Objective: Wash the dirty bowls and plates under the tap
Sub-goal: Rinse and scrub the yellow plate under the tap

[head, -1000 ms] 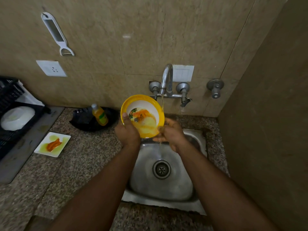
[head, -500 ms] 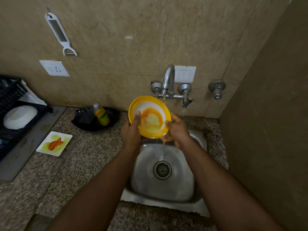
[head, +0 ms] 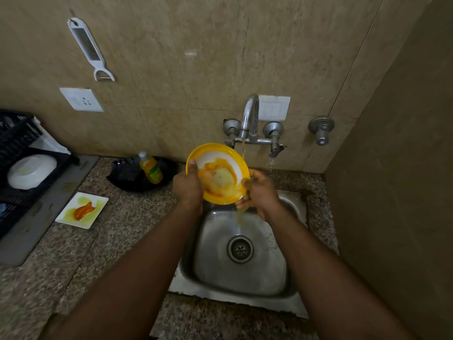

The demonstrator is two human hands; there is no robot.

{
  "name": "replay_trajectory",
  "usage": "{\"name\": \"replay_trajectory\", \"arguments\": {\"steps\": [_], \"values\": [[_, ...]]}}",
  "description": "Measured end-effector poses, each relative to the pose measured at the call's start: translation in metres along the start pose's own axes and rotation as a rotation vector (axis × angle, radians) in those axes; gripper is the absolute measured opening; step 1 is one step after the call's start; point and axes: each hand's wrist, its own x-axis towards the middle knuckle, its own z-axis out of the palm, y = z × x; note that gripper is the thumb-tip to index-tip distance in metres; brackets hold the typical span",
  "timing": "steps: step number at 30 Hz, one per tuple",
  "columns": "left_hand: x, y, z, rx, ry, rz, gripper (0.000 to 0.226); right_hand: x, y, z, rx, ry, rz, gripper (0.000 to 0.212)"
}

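A yellow-rimmed bowl point(head: 218, 153) with orange and pale smears inside is held tilted over the steel sink point(head: 291, 204), just below the tap point(head: 250, 114). Water runs from the spout past the bowl's right edge and down into the basin. My left hand point(head: 187, 184) grips the bowl's left rim, thumb on the inside. On the bowl's right side my right hand point(head: 259, 192) holds the lower rim, fingers curled under it. A dirty square white plate point(head: 96, 201) with an orange smear lies on the counter at the left.
A soap bottle point(head: 150, 168) leans in a black dish behind the counter. A dark rack at far left holds a white bowl point(head: 31, 171). A peeler point(head: 89, 49) hangs on the tiled wall. A side wall closes the right.
The bowl has shifted right, closer under the spout, and turned a little. The orange smear has spread and thinned inside it. Both hands keep hold of the rim.
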Motion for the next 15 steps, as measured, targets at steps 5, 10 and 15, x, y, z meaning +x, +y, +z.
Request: {"name": "replay_trajectory", "arguments": {"steps": [5,10,15], "values": [[-0.009,-0.009,0.007,-0.141,0.098,0.037,0.082,0.003,0.004,0.014,0.044,0.042,-0.015,0.04],[-0.019,-0.006,0.007,-0.158,0.22,0.084,0.066,-0.006,0.008,0.015,0.096,-0.119,0.025,0.075],[-0.036,0.002,0.018,-0.118,0.279,0.05,0.054,-0.004,0.007,0.024,0.129,0.089,0.017,0.04]]}}
